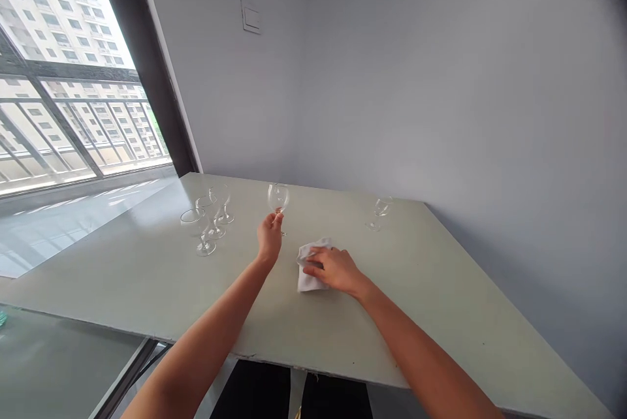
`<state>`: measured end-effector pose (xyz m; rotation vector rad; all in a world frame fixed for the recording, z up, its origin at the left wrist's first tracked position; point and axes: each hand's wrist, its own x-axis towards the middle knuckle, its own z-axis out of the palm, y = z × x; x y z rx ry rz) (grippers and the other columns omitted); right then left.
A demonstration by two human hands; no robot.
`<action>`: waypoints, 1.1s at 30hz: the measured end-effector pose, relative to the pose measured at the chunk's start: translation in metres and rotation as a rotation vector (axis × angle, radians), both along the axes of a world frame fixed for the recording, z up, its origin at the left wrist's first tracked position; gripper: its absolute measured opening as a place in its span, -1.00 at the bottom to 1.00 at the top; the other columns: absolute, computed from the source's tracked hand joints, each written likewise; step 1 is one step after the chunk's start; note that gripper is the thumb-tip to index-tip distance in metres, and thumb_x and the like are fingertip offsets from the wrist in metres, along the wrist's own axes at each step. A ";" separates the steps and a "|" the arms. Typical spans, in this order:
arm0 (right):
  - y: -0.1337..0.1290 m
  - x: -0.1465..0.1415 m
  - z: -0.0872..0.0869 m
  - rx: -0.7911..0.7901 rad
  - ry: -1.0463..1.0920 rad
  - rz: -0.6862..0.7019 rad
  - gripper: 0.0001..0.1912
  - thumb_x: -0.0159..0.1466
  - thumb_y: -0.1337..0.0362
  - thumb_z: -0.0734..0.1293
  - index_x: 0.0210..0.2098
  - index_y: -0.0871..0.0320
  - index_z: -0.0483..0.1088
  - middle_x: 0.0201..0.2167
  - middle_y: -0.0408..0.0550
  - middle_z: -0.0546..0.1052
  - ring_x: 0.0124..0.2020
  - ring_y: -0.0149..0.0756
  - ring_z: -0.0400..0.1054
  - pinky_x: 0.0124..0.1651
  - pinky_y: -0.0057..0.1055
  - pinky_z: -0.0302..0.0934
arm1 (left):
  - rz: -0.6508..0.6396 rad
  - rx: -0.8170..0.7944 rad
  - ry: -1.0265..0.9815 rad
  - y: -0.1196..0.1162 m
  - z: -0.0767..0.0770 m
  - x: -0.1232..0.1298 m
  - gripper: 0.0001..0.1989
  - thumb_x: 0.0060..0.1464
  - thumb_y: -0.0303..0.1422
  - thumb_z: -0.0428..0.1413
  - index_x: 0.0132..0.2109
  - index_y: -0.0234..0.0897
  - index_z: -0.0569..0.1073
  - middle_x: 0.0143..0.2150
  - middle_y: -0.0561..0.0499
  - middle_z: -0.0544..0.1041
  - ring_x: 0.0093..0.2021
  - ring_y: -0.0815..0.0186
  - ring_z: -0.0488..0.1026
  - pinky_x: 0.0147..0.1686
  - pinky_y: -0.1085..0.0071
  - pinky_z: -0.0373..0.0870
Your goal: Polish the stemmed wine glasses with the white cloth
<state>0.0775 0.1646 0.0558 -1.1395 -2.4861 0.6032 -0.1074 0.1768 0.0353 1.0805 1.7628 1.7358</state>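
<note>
My left hand is closed round the stem of a clear wine glass, held upright with its bowl above my fingers. Part of its foot shows below my hand, close to the tabletop. To the right, my right hand has its fingers bent over a folded white cloth, gripping it at the table surface. Three more wine glasses stand in a slanting row at the left: a near one, a middle one and a far one.
Another stemmed glass stands by itself at the back right of the pale table. Grey walls meet behind the table. A large window is at the left. The table's front edge runs below my forearms.
</note>
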 end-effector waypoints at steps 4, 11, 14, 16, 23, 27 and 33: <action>0.012 0.003 0.022 0.175 0.072 -0.203 -0.67 0.22 0.02 0.14 -0.31 -0.03 0.48 -0.20 -0.06 0.44 -0.19 -0.20 0.24 -0.17 -0.26 0.08 | -0.122 0.039 0.024 -0.002 0.010 0.013 -0.69 0.02 -0.12 -0.05 -0.39 -0.29 0.38 -0.52 0.09 0.35 -0.51 0.44 0.23 -0.54 0.53 0.15; 0.030 -0.006 0.007 -0.214 0.769 -0.287 -0.53 0.04 -0.04 0.29 -0.17 0.12 0.43 -0.29 -0.05 0.44 -0.42 -0.38 0.27 -0.36 -0.41 0.18 | -0.312 0.052 0.432 -0.007 0.014 0.076 -0.79 0.10 -0.37 -0.12 -0.33 -0.26 0.40 -0.43 0.06 0.44 -0.45 0.42 0.33 -0.44 0.51 0.23; 0.040 0.009 -0.006 -0.274 0.927 -0.389 -0.52 -0.04 -0.02 0.35 -0.22 0.18 0.44 -0.35 -0.04 0.47 -0.51 -0.42 0.25 -0.46 -0.44 0.16 | -0.401 0.107 0.603 -0.003 0.008 0.086 -0.78 0.09 -0.41 -0.09 -0.17 -0.23 0.41 -0.15 -0.01 0.45 -0.19 0.35 0.37 -0.22 0.44 0.29; 0.054 0.031 -0.015 -0.234 0.960 -0.526 -0.52 -0.06 -0.01 0.36 -0.26 0.21 0.44 -0.42 -0.05 0.48 -0.57 -0.45 0.23 -0.52 -0.46 0.14 | -0.475 0.084 0.727 -0.004 0.002 0.084 -0.69 0.08 -0.36 -0.03 0.00 -0.20 0.34 0.04 -0.04 0.35 0.00 0.27 0.29 -0.06 0.34 0.25; 0.123 0.139 -0.053 -0.052 0.915 -0.946 -0.64 -0.11 0.12 0.36 -0.38 0.24 0.40 -0.50 -0.05 0.47 -0.64 -0.46 0.22 -0.61 -0.50 0.13 | -0.740 -0.070 0.991 -0.024 -0.032 0.054 -0.55 0.06 -0.11 -0.03 0.10 -0.07 0.26 0.19 -0.02 0.19 0.15 0.14 0.13 0.05 0.13 0.17; 0.157 0.164 -0.072 -0.053 0.904 -1.046 -0.75 -0.11 0.23 0.33 -0.43 0.22 0.38 -0.46 -0.03 0.48 -0.67 -0.47 0.21 -0.64 -0.51 0.14 | -0.728 -0.058 0.953 -0.027 -0.041 0.051 -0.54 0.07 -0.11 -0.04 0.11 -0.06 0.25 0.19 -0.01 0.18 0.16 0.14 0.12 0.08 0.16 0.15; 0.193 0.159 -0.081 -0.061 0.889 -1.084 -0.84 -0.10 0.31 0.28 -0.47 0.19 0.35 -0.46 -0.06 0.47 -0.67 -0.48 0.21 -0.65 -0.52 0.16 | -0.734 -0.080 0.893 -0.025 -0.040 0.051 -0.55 0.06 -0.11 -0.02 0.10 -0.07 0.27 0.19 0.02 0.19 0.15 0.19 0.13 0.08 0.21 0.15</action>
